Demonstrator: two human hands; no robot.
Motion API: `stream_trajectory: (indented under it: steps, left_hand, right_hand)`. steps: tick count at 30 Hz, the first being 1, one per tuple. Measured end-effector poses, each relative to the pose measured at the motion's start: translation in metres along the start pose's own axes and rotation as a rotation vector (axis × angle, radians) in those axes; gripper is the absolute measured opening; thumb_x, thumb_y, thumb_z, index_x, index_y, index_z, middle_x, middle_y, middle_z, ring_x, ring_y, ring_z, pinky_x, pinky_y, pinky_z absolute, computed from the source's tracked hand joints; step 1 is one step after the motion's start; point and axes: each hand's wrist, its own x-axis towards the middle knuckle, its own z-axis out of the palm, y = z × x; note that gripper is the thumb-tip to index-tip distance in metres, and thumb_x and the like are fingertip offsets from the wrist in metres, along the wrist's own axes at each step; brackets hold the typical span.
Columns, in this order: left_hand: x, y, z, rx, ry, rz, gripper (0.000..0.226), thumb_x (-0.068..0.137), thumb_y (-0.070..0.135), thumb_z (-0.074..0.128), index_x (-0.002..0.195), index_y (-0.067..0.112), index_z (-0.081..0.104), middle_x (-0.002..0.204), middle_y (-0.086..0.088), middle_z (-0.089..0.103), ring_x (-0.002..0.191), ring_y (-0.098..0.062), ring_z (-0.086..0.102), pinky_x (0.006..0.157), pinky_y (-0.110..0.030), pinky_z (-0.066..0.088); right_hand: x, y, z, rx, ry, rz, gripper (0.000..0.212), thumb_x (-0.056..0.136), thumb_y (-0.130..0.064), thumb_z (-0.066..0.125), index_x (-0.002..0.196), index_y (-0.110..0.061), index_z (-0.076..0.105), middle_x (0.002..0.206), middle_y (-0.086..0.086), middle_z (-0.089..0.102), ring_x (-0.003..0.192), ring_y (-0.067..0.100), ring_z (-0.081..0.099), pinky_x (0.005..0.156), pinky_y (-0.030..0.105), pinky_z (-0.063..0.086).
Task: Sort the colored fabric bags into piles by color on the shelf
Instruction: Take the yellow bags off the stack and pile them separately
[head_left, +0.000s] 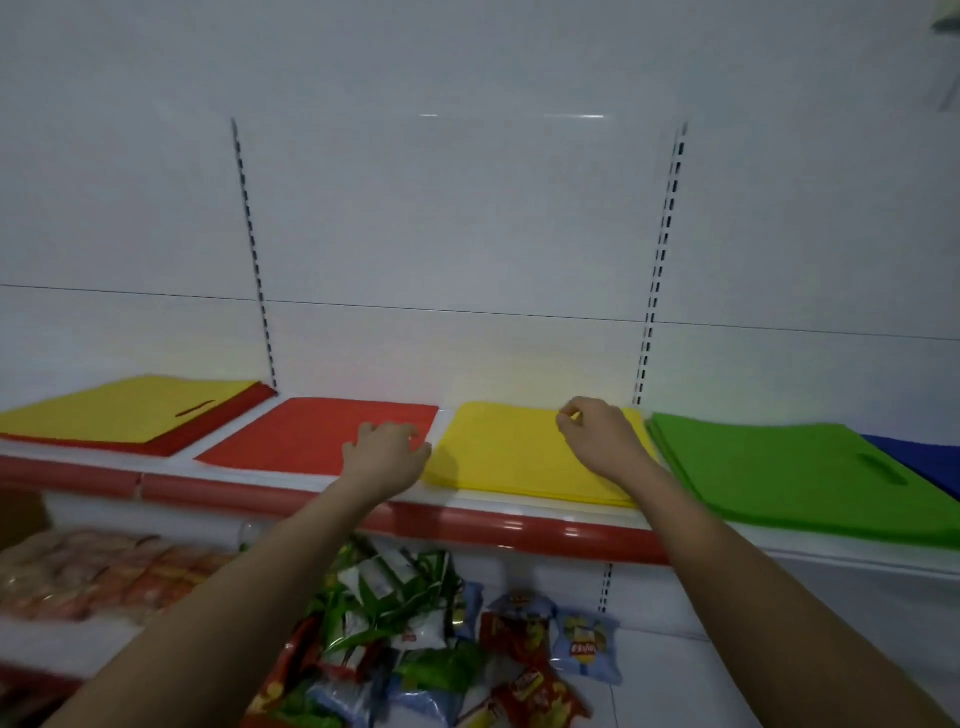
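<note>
Shelf (519, 512), white deck with red front lip, holding flat fabric bags in a row. Far left: mixed stack (130, 415), 1 yellow bag on top with a slot handle, red bags showing beneath at its right edge. Next: red pile (306, 434), lying flat. Left hand (387, 452) rests on the red pile's right front corner, fingers spread and loosely bent, gripping nothing. Centre: yellow pile (509, 457), just beside the red pile with a narrow strip of shelf between them. Right hand (597, 434) sits on the yellow pile's rear right part, fingertips drawn together at the fabric; whether they pinch it cannot be told. Right: green pile (795, 478), slot handle visible. Far right: blue pile (924, 460), partly cut off by the frame edge. Below the shelf: loose snack packets (467, 649).
</note>
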Motion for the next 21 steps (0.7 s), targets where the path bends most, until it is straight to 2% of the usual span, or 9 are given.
stream_trajectory:
  steps: [3,6,10,14,18,21]
  left_hand:
    - [-0.022,-0.03,-0.02,-0.019,-0.003,-0.048,0.041,0.09,0.05,0.049,0.124,0.032,0.064,0.128,0.0,0.063,0.121,-0.029,0.051,0.102,-0.046,0.041]
    - [-0.047,-0.072,-0.042,-0.041,0.007,-0.101,0.038,0.09,0.05,0.051,0.113,0.027,0.069,0.112,0.003,0.07,0.1,-0.021,0.063,0.09,-0.04,0.052]
    - [-0.072,-0.124,-0.07,-0.044,0.093,-0.173,0.033,0.093,0.047,0.051,0.107,0.021,0.066,0.1,0.0,0.068,0.087,-0.017,0.061,0.073,-0.031,0.051]
    - [-0.098,-0.18,-0.107,-0.047,0.182,-0.243,0.027,0.093,0.047,0.05,0.096,0.023,0.063,0.089,0.001,0.067,0.077,-0.014,0.062,0.071,-0.034,0.057]
    - [-0.124,-0.241,-0.142,-0.008,0.23,-0.281,0.026,0.094,0.041,0.05,0.084,0.021,0.063,0.075,0.006,0.063,0.066,-0.01,0.059,0.054,-0.024,0.046]
    - [-0.143,-0.29,-0.165,0.006,0.229,-0.317,0.026,0.094,0.039,0.051,0.082,0.018,0.062,0.074,0.002,0.064,0.064,-0.012,0.058,0.053,-0.023,0.04]
  right_hand:
    - [0.0,-0.05,0.043,0.114,-0.161,-0.104,0.041,0.102,-0.037,0.043,0.089,-0.006,0.067,0.081,0.013,0.068,0.077,0.03,0.062,0.073,0.04,0.05]
    - [-0.007,-0.104,0.079,0.153,-0.294,-0.185,0.044,0.1,-0.038,0.045,0.082,-0.003,0.064,0.077,0.014,0.068,0.069,0.03,0.058,0.068,0.038,0.049]
    - [-0.014,-0.165,0.11,0.126,-0.392,-0.289,0.042,0.097,-0.037,0.05,0.076,-0.001,0.058,0.077,0.017,0.068,0.072,0.033,0.061,0.069,0.039,0.05]
    - [-0.022,-0.233,0.135,0.112,-0.445,-0.402,0.037,0.096,-0.033,0.053,0.067,-0.01,0.051,0.065,0.013,0.055,0.06,0.027,0.05,0.06,0.034,0.041]
    - [-0.034,-0.307,0.167,0.112,-0.451,-0.488,0.035,0.092,-0.03,0.054,0.063,-0.014,0.044,0.062,0.01,0.045,0.057,0.022,0.044,0.057,0.032,0.031]
    - [-0.049,-0.36,0.2,0.112,-0.492,-0.531,0.039,0.096,-0.031,0.053,0.062,-0.015,0.04,0.06,0.009,0.042,0.055,0.021,0.042,0.055,0.031,0.031]
